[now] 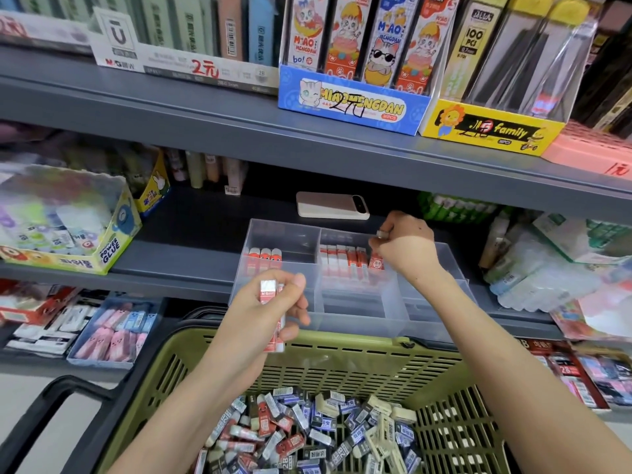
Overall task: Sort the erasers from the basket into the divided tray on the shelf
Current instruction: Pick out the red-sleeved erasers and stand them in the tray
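We look through one wide-angle camera worn on the head, facing forward and down at the shelf. It is close: the basket fills the bottom, the divided tray sits at centre, the left hand and right hand reach in from the lower edge, and the upper shelf bows across the top.

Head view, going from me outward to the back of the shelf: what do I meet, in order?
Nearest first: loose erasers, basket far rim, left hand gripping red-and-white erasers, divided tray, right hand pinching a red eraser over it, phone.
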Tool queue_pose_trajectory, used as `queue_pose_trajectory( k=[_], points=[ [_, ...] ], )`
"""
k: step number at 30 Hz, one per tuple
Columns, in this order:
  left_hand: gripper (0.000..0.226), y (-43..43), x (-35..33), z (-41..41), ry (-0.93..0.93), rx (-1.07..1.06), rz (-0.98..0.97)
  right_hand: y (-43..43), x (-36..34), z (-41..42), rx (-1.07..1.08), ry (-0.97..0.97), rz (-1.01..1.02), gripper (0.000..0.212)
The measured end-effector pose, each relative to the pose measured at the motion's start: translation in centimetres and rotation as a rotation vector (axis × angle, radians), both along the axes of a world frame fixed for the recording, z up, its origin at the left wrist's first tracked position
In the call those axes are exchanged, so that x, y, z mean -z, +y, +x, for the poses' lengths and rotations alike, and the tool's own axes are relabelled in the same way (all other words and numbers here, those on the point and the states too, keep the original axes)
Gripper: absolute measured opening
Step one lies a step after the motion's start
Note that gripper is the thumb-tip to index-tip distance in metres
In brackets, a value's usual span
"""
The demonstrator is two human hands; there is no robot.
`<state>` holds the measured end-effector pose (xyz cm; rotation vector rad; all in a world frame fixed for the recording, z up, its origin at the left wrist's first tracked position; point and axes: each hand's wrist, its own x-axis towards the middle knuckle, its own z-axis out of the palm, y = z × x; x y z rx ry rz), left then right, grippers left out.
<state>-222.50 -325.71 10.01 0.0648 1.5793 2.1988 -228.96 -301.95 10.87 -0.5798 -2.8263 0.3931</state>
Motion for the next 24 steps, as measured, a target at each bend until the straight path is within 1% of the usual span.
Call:
queue_pose_trajectory(
  k=[4,6,9,13,15,16,19,21,24],
  points=[
    [0.026,0.1,-0.1,0.0,0.007,-0.005,0.01,-0.2,-0.3,0.1,-0.012,-0.026,-0.019,0.017],
    [0.019,0.3,-0.2,0.0,0.023,-0.011,-0.013,-0.2,-0.5,0.1,-0.037,-0.029,-0.133,0.018],
    [0.012,0.7,-0.6,-0.3,0.103,-0.006,-0.073,-0.1,-0.5,0.7,-0.048,-0.008,-0.327,0.019],
    [0.009,1.2,-1.6,-1.3,0.228,0.022,-0.158,0.2,-1.0,1.2,-0.052,0.023,-0.339,0.022],
    [0.007,1.7,-2.0,-2.3,0.321,0.02,-0.255,0.5,-1.3,1.4,-0.035,0.092,-0.437,0.02],
    [0.007,2.1,-2.2,-3.1,0.389,0.011,-0.334,0.7,-1.5,1.5,-0.024,0.126,-0.477,0.019],
    [0.011,4.3,-2.6,-5.7,0.604,0.011,-0.634,1.3,-1.3,2.0,0.0,0.19,-0.517,0.019],
    [0.018,6.3,-2.3,-7.3,0.676,0.053,-0.766,1.4,-0.9,2.4,0.006,0.253,-0.547,0.024],
    [0.025,9.3,-1.2,-9.2,0.716,0.153,-0.946,1.9,-0.1,2.9,0.007,0.372,-0.581,0.027]
  ],
)
